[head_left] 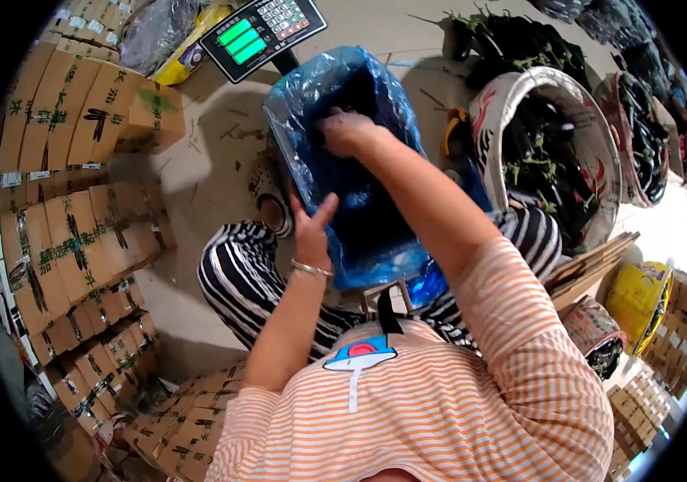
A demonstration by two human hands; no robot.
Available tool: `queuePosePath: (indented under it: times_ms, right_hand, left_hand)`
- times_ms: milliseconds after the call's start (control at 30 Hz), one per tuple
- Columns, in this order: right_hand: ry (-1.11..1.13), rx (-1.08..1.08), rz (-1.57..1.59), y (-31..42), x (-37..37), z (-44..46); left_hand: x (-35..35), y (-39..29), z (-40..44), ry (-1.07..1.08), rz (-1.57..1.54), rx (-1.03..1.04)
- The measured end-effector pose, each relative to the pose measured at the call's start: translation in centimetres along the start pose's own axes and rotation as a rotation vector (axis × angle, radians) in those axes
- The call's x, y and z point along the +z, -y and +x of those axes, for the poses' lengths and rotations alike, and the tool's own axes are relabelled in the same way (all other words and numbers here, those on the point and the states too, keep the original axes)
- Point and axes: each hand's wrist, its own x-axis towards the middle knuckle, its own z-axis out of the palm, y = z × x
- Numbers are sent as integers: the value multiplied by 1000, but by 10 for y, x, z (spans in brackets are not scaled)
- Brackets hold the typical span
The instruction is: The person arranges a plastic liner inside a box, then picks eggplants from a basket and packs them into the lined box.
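Blue plastic liner (pixel 353 201), right hand (pixel 349 133) inside

Open floor (pixel 203 181) left of blue liner (pixel 291 128), tub (pixel 485 140) blocking right

The right hand (pixel 350 132) reaches inside the blue plastic liner (pixel 375 271).
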Motion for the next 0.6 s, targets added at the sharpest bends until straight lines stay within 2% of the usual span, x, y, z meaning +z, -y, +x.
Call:
queuePosePath:
  times_ms: [67,133,167,200,300,367,600]
  right_hand:
    - [-104,102,278,-21,44,38]
    - [-231,39,243,-60,127,84]
    - [-326,41,253,-87,183,100]
    - [-290,87,241,-92,202,97]
    - [-178,174,165,-92,215,75]
    - [-147,190,141,-93,217,63]
    - [-60,167,79,-87,202,45]
  left_hand:
    - [-7,15,15,35,130,205]
    - [-4,18,24,44,122,199]
    - [-3,19,27,62,-9,130]
    - [-6,25,29,42,23,121]
    - [-5,33,31,9,140,108]
    - [2,30,30,18,105,84]
    - [3,27,27,-6,103,100]
